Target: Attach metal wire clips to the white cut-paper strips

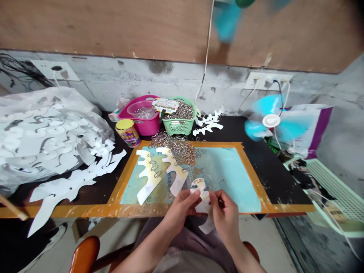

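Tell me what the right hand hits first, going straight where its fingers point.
The right hand would first meet the white piece at its fingertips; beyond that, perhaps the left hand, though depth is unclear.

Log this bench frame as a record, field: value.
left hand: pinches curvy-edged white sheet cutout
right hand: at cutout's right edge; grip unclear
heap: loose silver metal rings
light-blue rectangular mat: two toothed white cutouts with rings
rear: pink plastic basket, pale-green plastic basket
left: bulging translucent plastic bag
right: blue-bladed fan

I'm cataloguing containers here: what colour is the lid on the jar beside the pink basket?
The lid is yellow; it shows best in the head view.
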Available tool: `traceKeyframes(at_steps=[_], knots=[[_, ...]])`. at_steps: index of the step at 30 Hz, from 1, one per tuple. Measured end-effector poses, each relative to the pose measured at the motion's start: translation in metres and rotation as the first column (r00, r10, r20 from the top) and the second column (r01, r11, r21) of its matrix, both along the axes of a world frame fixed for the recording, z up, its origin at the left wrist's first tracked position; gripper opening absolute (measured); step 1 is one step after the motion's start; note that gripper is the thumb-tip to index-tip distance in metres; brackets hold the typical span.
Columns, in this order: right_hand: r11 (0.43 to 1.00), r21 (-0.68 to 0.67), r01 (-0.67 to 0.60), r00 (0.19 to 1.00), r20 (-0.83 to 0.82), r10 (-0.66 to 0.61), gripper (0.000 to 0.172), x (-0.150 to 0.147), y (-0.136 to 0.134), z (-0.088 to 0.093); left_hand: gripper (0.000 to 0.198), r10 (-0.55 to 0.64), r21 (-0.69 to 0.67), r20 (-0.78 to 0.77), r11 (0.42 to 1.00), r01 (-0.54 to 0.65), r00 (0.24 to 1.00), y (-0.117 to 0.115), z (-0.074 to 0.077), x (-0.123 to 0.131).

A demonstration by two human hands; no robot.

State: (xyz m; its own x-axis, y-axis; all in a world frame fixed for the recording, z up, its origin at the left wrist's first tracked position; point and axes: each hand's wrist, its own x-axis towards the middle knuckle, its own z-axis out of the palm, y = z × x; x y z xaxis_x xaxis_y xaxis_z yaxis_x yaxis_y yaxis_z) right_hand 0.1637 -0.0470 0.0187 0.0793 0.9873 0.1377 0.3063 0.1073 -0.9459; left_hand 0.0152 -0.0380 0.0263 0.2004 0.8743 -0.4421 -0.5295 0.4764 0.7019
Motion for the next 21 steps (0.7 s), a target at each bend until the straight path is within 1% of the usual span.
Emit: traceKeyframes(at_steps=[2, 4, 6, 8, 10, 12, 14, 16, 18, 19, 21], knots=[[0.999, 0.016, -0.044, 0.999, 0.003, 0.044, 0.033, -0.002, -0.004, 0.0, 0.044, 0.011, 0.062, -0.116, 0.998, -0.003, 0.993, 0.003, -0.001, 0.004], [0.994, 0.024, -0.106, 0.994, -0.017, 0.106, 0.033, -0.003, -0.006, 0.002, 0.047, 0.008, 0.133, -0.198, 0.991, 0.019, 0.98, 0.006, -0.002, 0.003], [0.984, -0.002, -0.176, 0.978, -0.109, 0.175, 0.032, -0.001, -0.004, 0.006, 0.048, 0.001, 0.18, -0.267, 0.983, 0.048, 0.964, 0.008, -0.003, 0.001], [0.965, -0.059, -0.254, 0.942, -0.241, 0.233, 0.032, 0.002, 0.002, 0.011, 0.048, -0.013, 0.197, -0.322, 0.977, 0.08, 0.947, 0.008, -0.002, -0.001], [0.941, -0.119, -0.317, 0.908, -0.325, 0.265, 0.036, 0.005, 0.01, 0.015, 0.052, -0.03, 0.209, -0.342, 0.972, 0.107, 0.939, 0.006, -0.002, -0.003], [0.925, -0.162, -0.344, 0.902, -0.33, 0.277, 0.04, 0.006, 0.016, 0.017, 0.056, -0.029, 0.227, -0.333, 0.968, 0.11, 0.943, 0.005, 0.0, -0.003], [0.922, -0.176, -0.345, 0.91, -0.301, 0.283, 0.041, 0.006, 0.02, 0.019, 0.056, -0.028, 0.261, -0.351, 0.957, 0.127, 0.936, 0.004, 0.003, -0.005], [0.915, -0.185, -0.358, 0.908, -0.296, 0.296, 0.04, 0.005, 0.021, 0.022, 0.055, -0.052, 0.31, -0.4, 0.932, 0.188, 0.915, 0.005, 0.005, -0.007], [0.9, -0.21, -0.381, 0.89, -0.346, 0.296, 0.039, 0.004, 0.02, 0.023, 0.055, -0.093, 0.356, -0.429, 0.897, 0.263, 0.899, 0.005, 0.005, -0.009], [0.891, -0.228, -0.393, 0.875, -0.391, 0.286, 0.039, 0.004, 0.02, 0.024, 0.054, -0.099, 0.379, -0.425, 0.884, 0.275, 0.9, 0.004, 0.005, -0.009], [0.876, -0.253, -0.41, 0.839, -0.482, 0.254, 0.039, 0.004, 0.018, 0.023, 0.053, -0.077, 0.414, -0.405, 0.873, 0.258, 0.911, 0.002, 0.002, -0.009]])
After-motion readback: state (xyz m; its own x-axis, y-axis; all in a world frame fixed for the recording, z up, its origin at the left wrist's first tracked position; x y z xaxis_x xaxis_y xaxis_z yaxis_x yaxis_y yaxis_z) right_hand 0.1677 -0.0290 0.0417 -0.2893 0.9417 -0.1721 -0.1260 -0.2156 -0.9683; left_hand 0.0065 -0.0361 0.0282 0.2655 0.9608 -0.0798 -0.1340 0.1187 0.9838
